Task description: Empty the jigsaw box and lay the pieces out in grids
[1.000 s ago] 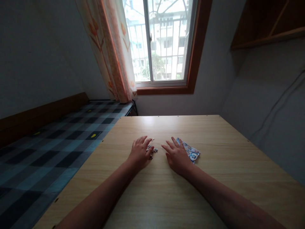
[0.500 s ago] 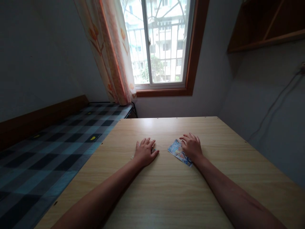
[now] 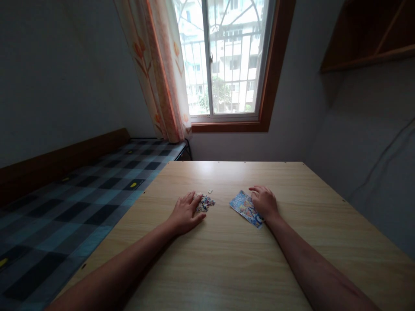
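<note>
My left hand (image 3: 184,211) lies flat on the wooden table (image 3: 227,259), fingers stretched out, its fingertips touching a small heap of loose jigsaw pieces (image 3: 205,201). One stray piece (image 3: 210,191) lies just beyond the heap. My right hand (image 3: 264,201) rests on the right edge of a blue picture card (image 3: 244,207), fingers loosely curled over it. The card lies flat between the two hands, its left half uncovered.
A bed with a blue and black checked cover (image 3: 81,198) runs along the table's left side. Behind the table are a window (image 3: 227,56) with an orange curtain (image 3: 162,69). A wooden shelf (image 3: 366,39) hangs on the right wall.
My left hand has drawn back a little, uncovering the heap of pieces. My right hand went from the table's middle onto the right of the card, which has shifted slightly.
</note>
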`<state>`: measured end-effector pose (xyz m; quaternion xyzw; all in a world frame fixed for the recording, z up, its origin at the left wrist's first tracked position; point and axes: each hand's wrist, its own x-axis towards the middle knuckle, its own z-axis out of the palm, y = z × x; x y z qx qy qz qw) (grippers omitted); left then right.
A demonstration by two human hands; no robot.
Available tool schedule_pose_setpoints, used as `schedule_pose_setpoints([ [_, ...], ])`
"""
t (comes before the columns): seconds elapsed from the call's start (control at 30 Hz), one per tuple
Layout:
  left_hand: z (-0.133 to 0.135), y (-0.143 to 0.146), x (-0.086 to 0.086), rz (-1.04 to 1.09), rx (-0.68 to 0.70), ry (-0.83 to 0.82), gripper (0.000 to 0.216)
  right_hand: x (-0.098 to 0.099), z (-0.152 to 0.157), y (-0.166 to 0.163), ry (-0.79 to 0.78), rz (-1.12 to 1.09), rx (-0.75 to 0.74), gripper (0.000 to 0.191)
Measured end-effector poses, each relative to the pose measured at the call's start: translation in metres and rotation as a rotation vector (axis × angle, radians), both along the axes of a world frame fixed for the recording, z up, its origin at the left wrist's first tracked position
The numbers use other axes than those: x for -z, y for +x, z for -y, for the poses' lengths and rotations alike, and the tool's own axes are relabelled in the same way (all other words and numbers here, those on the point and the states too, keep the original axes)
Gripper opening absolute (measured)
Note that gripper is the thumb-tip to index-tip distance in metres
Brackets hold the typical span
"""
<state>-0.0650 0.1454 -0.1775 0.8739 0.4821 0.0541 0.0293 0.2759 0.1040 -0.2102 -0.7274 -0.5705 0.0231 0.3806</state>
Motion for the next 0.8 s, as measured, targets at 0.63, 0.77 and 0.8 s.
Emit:
schedule_pose_setpoints([
  [0.63,-0.041,0.065,0.002,0.2,0.095,0.135,0.037,0.011,-0.003,0.01,0.058,-0.15,-0.05,0.037],
  [0.77,-0.049,0.063,0.003,0.241,0.132,0.139,0.032,0.01,-0.001,0.009,0.069,-0.14,-0.053,0.035],
  [0.8,-0.051,0.062,0.003,0.245,0.138,0.137,0.031,0.009,0.0,0.009,0.07,-0.137,-0.053,0.035],
])
